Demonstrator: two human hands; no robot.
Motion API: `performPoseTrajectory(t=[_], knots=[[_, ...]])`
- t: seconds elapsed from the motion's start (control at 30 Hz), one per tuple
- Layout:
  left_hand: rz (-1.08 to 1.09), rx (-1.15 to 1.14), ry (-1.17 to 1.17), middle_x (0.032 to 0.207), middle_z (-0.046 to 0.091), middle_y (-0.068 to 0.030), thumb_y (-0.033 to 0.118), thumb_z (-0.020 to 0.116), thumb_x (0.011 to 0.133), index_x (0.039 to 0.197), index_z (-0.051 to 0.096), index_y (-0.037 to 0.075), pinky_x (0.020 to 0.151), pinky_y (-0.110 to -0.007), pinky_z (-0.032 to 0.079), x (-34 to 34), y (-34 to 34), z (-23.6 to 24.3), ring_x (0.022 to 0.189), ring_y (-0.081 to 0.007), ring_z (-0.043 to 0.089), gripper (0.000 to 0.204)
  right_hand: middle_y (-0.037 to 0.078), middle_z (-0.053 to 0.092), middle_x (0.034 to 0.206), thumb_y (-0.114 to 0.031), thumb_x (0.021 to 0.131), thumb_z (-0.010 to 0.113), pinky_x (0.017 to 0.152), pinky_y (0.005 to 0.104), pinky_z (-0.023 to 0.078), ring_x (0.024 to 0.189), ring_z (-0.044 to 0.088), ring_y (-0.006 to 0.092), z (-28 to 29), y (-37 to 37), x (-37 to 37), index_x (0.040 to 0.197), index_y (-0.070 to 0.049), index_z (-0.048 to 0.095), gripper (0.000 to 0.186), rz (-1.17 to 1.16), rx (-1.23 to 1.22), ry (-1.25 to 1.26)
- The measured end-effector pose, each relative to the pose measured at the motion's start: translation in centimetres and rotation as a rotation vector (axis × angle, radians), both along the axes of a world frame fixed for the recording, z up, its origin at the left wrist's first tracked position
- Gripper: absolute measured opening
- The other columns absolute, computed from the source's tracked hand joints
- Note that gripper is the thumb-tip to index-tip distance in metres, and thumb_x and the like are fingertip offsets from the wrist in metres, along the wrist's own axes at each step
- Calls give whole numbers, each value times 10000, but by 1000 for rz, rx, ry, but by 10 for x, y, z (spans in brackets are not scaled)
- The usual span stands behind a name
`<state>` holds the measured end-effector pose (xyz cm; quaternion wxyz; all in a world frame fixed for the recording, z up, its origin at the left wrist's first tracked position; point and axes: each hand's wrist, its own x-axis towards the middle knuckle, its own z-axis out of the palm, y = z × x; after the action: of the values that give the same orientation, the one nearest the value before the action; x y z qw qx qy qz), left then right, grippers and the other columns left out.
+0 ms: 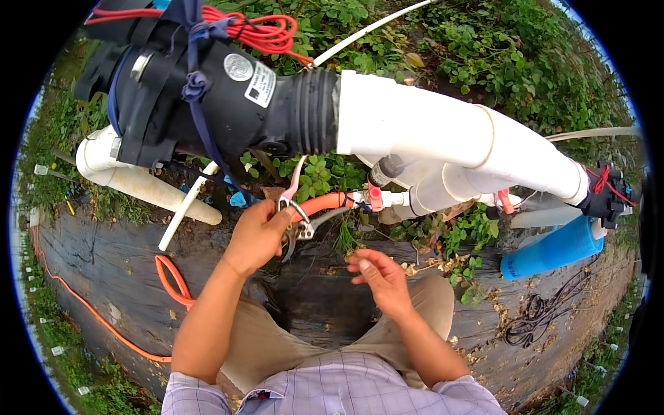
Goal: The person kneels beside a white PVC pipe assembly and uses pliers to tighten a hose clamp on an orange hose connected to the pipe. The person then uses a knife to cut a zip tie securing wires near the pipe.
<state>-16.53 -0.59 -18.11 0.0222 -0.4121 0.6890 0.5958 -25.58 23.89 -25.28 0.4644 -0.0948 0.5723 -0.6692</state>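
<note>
My left hand (257, 235) is closed on a hand-held cutter (304, 230) with silver metal parts and a pinkish-red handle. The cutter lies against the near end of a thick orange hose (325, 204), and my fingers hide part of the contact. That hose runs right to a white pipe fitting with a red valve (375, 198). Lower and to the right, my right hand (382, 280) has its thumb and fingers pinched together beside a tuft of grass (346, 238). What lies between those fingertips, if anything, is too small to make out.
A black housing (228, 104) joins a large white pipe (429, 121) across the top. Coiled red cable (266, 33) sits on it. Another orange hose (173, 280) lies left of my forearm. A blue cylinder (553, 249) and black cable (543, 311) lie right, on dark ground sheeting (124, 266).
</note>
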Motion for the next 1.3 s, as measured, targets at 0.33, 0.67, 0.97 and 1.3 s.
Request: performPoseTrajectory(t=[0.33, 0.67, 0.97, 1.3], knots=[[-488, -113, 10, 818, 622, -78, 311, 581, 954, 949, 606, 25, 590, -315, 497, 11, 123, -11, 656, -171, 625, 287, 226, 567, 1281, -295, 984, 540, 967, 402, 462, 1159, 578, 275, 1, 37, -15, 1336, -29, 442, 452, -141, -341, -258], [-673, -847, 82, 961, 653, -115, 299, 696, 845, 948, 659, 41, 737, -414, 519, -59, 45, -66, 851, -322, 643, 280, 70, 685, 735, -281, 997, 542, 626, 271, 505, 697, 645, 109, -30, 106, -52, 1088, 1, 622, 307, -149, 73, 233], [-785, -1109, 180, 909, 569, -105, 329, 815, 682, 889, 598, 58, 739, -445, 473, -95, 36, -82, 868, -323, 581, 405, 202, 631, 1097, -344, 977, 526, 836, 419, 482, 997, 611, 382, -64, 55, -51, 1138, 9, 620, 399, 113, 429, 693], [-761, -806, 61, 1229, 549, -140, 376, 836, 664, 1252, 549, 25, 922, -422, 468, -99, 21, -86, 1093, -357, 562, 741, 67, 647, 801, -345, 979, 564, 601, 250, 503, 651, 585, 100, -76, 5, -41, 1054, 31, 633, 389, -305, 110, 138]])
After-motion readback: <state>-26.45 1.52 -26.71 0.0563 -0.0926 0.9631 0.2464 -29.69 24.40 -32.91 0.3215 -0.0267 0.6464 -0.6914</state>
